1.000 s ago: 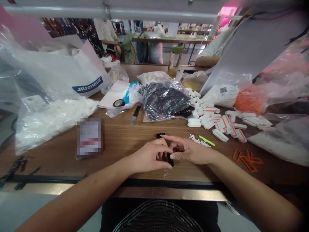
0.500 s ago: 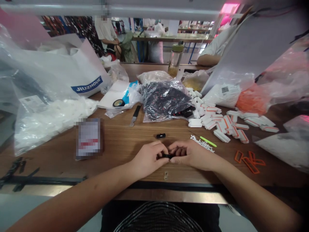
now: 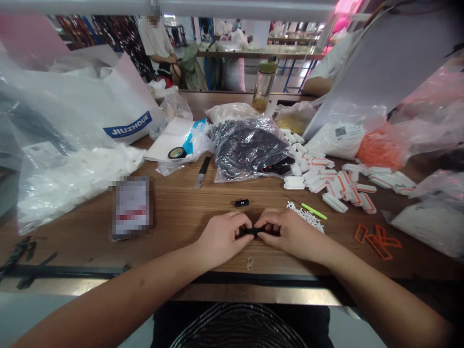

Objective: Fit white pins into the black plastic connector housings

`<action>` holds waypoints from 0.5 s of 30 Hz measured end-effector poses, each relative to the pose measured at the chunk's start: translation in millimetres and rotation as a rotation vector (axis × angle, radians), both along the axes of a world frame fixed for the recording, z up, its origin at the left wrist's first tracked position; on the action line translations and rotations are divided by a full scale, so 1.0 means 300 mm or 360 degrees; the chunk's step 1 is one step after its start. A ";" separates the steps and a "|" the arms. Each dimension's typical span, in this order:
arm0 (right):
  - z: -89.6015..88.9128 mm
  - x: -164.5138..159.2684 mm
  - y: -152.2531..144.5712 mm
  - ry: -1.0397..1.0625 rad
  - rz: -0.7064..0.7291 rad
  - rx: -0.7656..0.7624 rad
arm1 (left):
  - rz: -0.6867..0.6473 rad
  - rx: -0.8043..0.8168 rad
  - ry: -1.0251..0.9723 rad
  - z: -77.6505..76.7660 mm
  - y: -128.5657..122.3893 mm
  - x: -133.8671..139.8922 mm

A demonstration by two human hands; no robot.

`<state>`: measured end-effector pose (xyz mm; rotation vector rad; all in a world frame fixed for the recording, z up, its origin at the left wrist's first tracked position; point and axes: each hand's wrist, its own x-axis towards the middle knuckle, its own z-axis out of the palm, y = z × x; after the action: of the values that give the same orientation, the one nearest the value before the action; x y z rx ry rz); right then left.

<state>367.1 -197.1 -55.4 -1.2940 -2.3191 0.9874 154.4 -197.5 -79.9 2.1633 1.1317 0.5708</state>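
From my remote seat I see, through the head camera, the left hand [image 3: 221,241] and the right hand [image 3: 290,232] meeting low over the wooden table [image 3: 174,222]; a small black part [image 3: 254,231] lies between them, level with the near middle of the table; the left thumb and fingertips are drawn together on its left end, the right thumb and fingertips on its right end, each pinch nearly closed with little more than the part's thickness between; the curled fingers hide both ends, so I cannot tell how the part is seated or whether it is one piece or two.

My main worry is a slip; the part is short, and if one pinch presses harder or tilts, it could twist out and skid, perhaps over the near table edge [image 3: 250,292]; forcing it at an angle could also mar it, a fault I could miss behind those fingers.

A second black part [image 3: 241,203] lies just beyond the hands, where a forward nudge could knock it away; the tiny white pieces [image 3: 305,217] lie close beside the right hand, and an outward sweep of it could scatter them or roll the green tool [image 3: 313,211].
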 end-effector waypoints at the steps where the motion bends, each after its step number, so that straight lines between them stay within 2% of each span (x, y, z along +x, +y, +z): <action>1: 0.013 0.009 0.002 -0.0005 0.0003 0.0001 | 0.0004 0.0008 0.0003 0.000 0.001 -0.001; 4: 0.070 0.084 0.016 0.0033 -0.0088 0.0040 | 0.0022 0.0013 0.0009 0.000 0.008 -0.007; 6: 0.103 0.174 0.025 -0.0008 -0.0293 0.0137 | 0.0017 -0.0014 -0.0009 -0.002 0.015 -0.011; 8: 0.114 0.276 0.027 -0.0204 -0.0500 0.0166 | -0.0028 -0.0035 -0.0043 -0.003 0.021 -0.012; 11: 0.086 0.399 0.013 -0.0556 -0.0628 0.0092 | -0.0091 -0.0025 -0.0053 -0.005 0.027 -0.011; 15: 0.022 0.457 -0.020 -0.0544 -0.0695 -0.0004 | -0.0101 -0.0011 -0.0032 -0.010 0.031 -0.011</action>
<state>504.2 -203.2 -48.9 -1.9880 -2.1062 0.6647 151.1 -188.4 -82.9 2.1744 1.0492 0.5580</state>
